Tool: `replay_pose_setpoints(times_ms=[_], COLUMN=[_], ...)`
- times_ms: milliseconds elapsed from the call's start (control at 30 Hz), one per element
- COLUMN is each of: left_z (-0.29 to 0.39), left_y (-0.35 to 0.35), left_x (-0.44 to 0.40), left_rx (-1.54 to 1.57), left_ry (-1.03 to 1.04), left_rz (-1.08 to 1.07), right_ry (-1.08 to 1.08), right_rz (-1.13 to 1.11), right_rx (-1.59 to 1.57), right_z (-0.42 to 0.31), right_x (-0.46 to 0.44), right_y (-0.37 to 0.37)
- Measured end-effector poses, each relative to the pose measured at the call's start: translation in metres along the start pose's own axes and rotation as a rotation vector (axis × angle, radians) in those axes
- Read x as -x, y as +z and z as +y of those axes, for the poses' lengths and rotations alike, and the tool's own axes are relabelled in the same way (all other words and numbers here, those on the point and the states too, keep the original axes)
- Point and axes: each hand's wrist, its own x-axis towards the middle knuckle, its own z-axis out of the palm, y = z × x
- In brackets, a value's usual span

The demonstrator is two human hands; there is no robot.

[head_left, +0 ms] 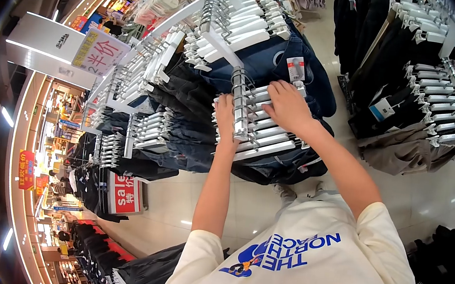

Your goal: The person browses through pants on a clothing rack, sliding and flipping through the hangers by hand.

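My left hand (225, 118) is at the left ends of a row of white clip hangers (267, 138), beside the metal display rail (240, 101). Its fingers curl over the hanger ends. On the right side of the rail, my right hand (288, 108) grips the hangers from above, thumb toward the rail. Exactly how many hangers each hand holds is hidden. Dark jeans (286, 168) hang below these hangers. Just beyond my right hand, a white and red tag (296, 69) is fixed to blue jeans (247, 68).
More trousers hang on a rack (150, 133) at left and another rack (439, 101) at right. A red sale sign (125, 193) stands low on the left, and a price sign (100, 52) hangs higher. Tiled floor (175, 203) runs between the racks.
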Motion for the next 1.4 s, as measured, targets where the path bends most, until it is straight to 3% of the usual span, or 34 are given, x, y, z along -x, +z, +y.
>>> replay_pose_setpoints(times_ms=[67,133,167,200,267,333,467,533,667,800,1000,1033,1267,1400], left_z=[0.002,0.005,0.009,0.008,0.001,-0.010,-0.034,-0.039,-0.043,-0.066,-0.050,-0.045,-0.032,-0.026], left_y=[-0.005,-0.004,-0.007,-0.005,0.003,0.010,0.023,0.024,0.023,0.037,0.034,0.036,0.022,0.017], left_x=[0.002,0.000,-0.003,-0.004,-0.001,0.001,0.000,0.000,-0.004,-0.004,-0.004,-0.002,-0.004,-0.005], left_rx=[-0.022,0.107,0.084,0.086,0.181,0.162,0.046,0.394,0.543,0.439,0.271,0.270,0.179,0.147], left_ry=[-0.017,-0.067,0.069,0.068,-0.080,-0.064,0.137,-0.358,-0.435,-0.544,-0.343,-0.294,-0.142,-0.163], left_rz=[-0.094,-0.052,0.073,0.074,0.066,0.060,0.126,-0.244,-0.268,-0.385,-0.242,-0.080,-0.056,-0.058], right_ry=[0.025,0.007,0.013,0.012,0.018,0.027,0.029,0.029,0.017,0.006,0.009,0.009,0.024,0.008], right_rz=[-0.060,-0.017,-0.036,-0.038,-0.034,-0.057,-0.124,-0.150,-0.137,-0.140,-0.156,-0.154,-0.171,-0.140], right_rx=[-0.016,0.021,0.026,0.029,0.038,0.052,0.103,0.113,0.109,0.128,0.107,0.106,0.067,0.080], right_z=[0.001,0.001,0.001,0.002,0.003,0.005,0.008,0.010,0.014,0.014,0.014,0.014,0.012,0.011], right_x=[0.000,0.000,0.000,0.000,0.000,0.000,-0.003,-0.004,-0.005,-0.006,-0.006,-0.006,-0.007,-0.004], right_y=[0.000,0.003,0.003,0.004,0.008,0.013,0.014,0.017,0.023,0.022,0.020,0.020,0.016,0.017])
